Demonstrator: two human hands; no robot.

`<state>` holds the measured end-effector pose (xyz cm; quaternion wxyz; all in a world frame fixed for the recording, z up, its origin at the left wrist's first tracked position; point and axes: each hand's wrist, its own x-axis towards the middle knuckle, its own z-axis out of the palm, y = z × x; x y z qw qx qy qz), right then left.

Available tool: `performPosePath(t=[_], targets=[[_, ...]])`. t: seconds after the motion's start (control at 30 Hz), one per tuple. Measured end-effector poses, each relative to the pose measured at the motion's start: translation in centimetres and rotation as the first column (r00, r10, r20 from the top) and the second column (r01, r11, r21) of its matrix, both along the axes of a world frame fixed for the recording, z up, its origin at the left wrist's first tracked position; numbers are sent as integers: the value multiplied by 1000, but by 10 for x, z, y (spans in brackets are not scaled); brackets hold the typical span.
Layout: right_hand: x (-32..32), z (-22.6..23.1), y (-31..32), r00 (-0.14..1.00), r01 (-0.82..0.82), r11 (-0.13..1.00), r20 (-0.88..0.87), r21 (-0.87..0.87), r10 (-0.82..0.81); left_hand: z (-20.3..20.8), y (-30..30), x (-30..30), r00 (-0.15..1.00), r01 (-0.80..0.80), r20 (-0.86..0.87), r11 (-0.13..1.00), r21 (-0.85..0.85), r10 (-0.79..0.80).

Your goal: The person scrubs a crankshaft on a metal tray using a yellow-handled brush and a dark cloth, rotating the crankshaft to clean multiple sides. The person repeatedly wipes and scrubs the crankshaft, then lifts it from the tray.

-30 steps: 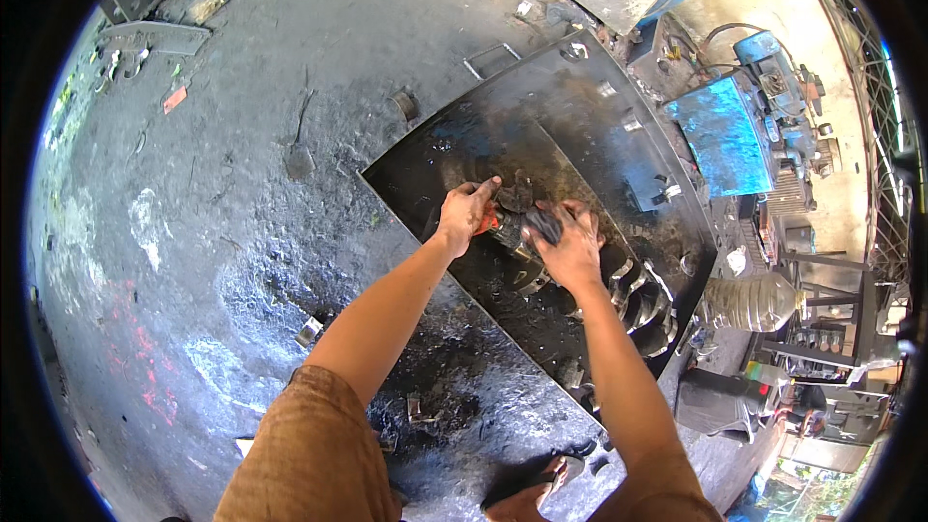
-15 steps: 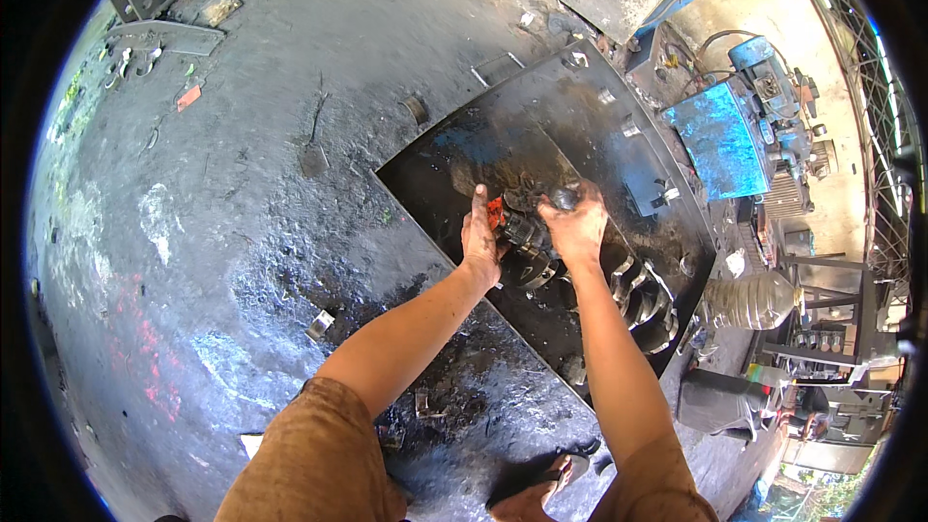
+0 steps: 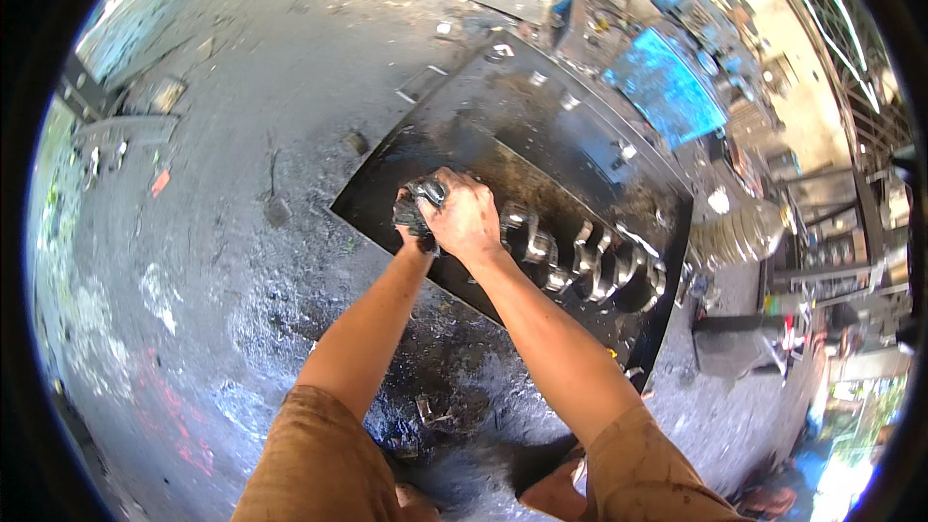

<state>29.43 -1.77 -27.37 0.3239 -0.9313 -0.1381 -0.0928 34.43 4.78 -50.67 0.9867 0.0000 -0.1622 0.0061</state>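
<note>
Both my hands are together over the left part of a dark metal tray (image 3: 454,101). They grip a black, wet-looking bundle, apparently a rag (image 3: 410,217); part of it glints between the fingers. My right hand (image 3: 464,215) wraps it from the right, fingers closed. Lower on the left, my left hand (image 3: 419,249) is closed on it too, mostly hidden by the bundle and my right hand. Right of my hands, a crankshaft (image 3: 592,269) with shiny curved webs and journals lies in the tray, untouched.
Beyond the tray stands a blue machine (image 3: 667,87) with a motor. A large clear plastic bottle (image 3: 735,237) lies at the tray's right. Small metal pieces sit along the tray's far side. An orange scrap (image 3: 160,182) lies on the stained floor, and my foot (image 3: 556,493) is near the bottom.
My hands have left the crankshaft and come together to the left, closing on the dark bundle. More of the crankshaft shows. The whole view has shifted, with the tray now further left.
</note>
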Motion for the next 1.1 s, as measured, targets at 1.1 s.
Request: performPosePath(t=[1.1], targets=[[-133,-151,-399,573,690,614,-230,-383,-787,50,-53,-140,927,51,295,-857,513,232]])
